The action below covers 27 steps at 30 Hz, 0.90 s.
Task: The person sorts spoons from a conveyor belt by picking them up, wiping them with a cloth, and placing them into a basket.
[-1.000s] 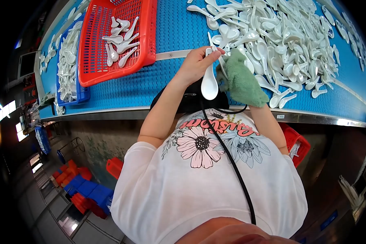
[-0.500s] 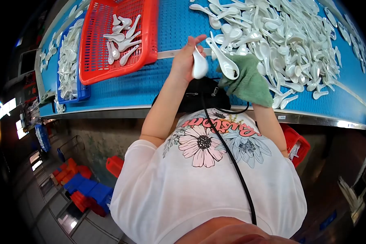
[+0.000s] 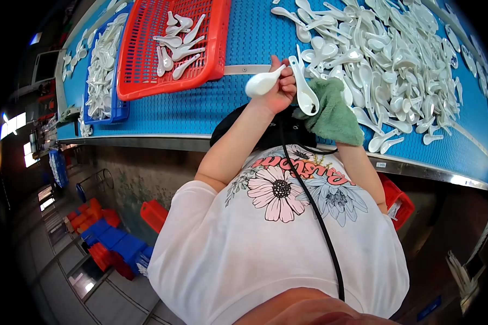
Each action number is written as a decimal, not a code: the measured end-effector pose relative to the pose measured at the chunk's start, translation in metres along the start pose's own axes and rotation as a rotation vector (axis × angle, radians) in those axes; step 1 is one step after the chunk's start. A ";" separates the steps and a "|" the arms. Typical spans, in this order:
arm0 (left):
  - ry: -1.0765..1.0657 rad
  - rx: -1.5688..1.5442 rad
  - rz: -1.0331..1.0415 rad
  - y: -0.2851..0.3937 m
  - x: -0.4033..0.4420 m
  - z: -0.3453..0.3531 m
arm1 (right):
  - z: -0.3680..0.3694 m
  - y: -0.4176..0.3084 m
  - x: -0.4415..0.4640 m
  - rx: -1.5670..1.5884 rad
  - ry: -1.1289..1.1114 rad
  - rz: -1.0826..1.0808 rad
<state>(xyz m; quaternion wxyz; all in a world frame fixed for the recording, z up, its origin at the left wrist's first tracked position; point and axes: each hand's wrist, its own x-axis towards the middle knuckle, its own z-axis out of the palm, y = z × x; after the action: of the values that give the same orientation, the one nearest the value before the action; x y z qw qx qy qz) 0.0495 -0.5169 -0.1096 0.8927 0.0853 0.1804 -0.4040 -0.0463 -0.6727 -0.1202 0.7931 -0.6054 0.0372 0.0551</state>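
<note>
A white spoon (image 3: 263,83) is in my left hand (image 3: 281,93), its rounded bowl pointing left and its handle at my fingers. Just to the right, a second white spoon (image 3: 306,97) lies against a green cloth (image 3: 333,111), bowl down toward me, with a dark spot in the bowl. The cloth covers my right hand, so its fingers are hidden. A large heap of white spoons (image 3: 385,70) spreads over the blue mat beyond the cloth.
A red basket (image 3: 222,40) with several white spoons stands at the left on the blue surface (image 3: 162,122). Beside it is a blue basket (image 3: 120,112) full of spoons. The metal table edge (image 3: 173,143) runs in front of my body. Red and blue crates stand below left.
My left hand has moved apart from the cloth and back beside it, turning its spoon so the bowl points left. The second spoon has come into view against the cloth. The camera view has shifted slightly.
</note>
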 end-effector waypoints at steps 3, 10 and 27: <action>0.145 0.362 0.236 -0.006 -0.006 0.007 | 0.008 -0.022 -0.002 0.226 -0.027 0.124; 0.280 1.286 0.776 -0.019 0.002 -0.002 | 0.009 0.008 -0.005 -0.081 -0.150 0.182; 0.228 1.534 -0.211 0.010 -0.146 0.020 | 0.064 -0.049 -0.015 0.226 -0.210 0.263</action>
<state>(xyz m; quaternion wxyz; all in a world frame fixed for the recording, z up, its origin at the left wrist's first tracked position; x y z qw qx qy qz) -0.0273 -0.4155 -0.0341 0.5173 0.7016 -0.0514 -0.4873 -0.0550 -0.6243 -0.0550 0.8416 -0.4932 0.0389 0.2167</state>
